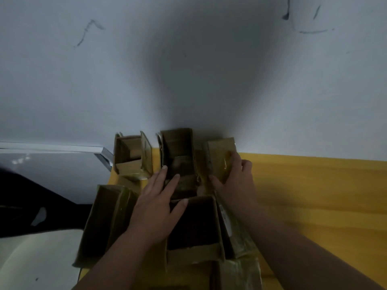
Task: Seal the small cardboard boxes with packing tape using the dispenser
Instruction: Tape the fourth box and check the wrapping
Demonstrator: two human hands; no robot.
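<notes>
- Left hand (pixel 155 204) flat, fingers straight and spread, fingertips pressing the near flap of the open box (pixel 178 162) at the wall; grip released, apparently steadying that box or folding the flap in.
- Right hand (pixel 234 181) at 3 o'clock of that box, fingers curled round the closed box (pixel 223 155), grip grasping it, thumb on its near edge; seemingly drawing it clear of the row for sealing.
- At 9 o'clock, a second open box (pixel 132 155), flaps upright, untaped.
- Nearer, at 6 o'clock, a large open box (pixel 194 225) between the forearms; another (pixel 104 222) lying at 8 o'clock; glossy taped cartons (pixel 238 275) at 5 o'clock.
- All crowded on a yellow tabletop (pixel 314 195) against a scuffed white wall (pixel 188 59), within easy reach.
- No tape dispenser in view.
</notes>
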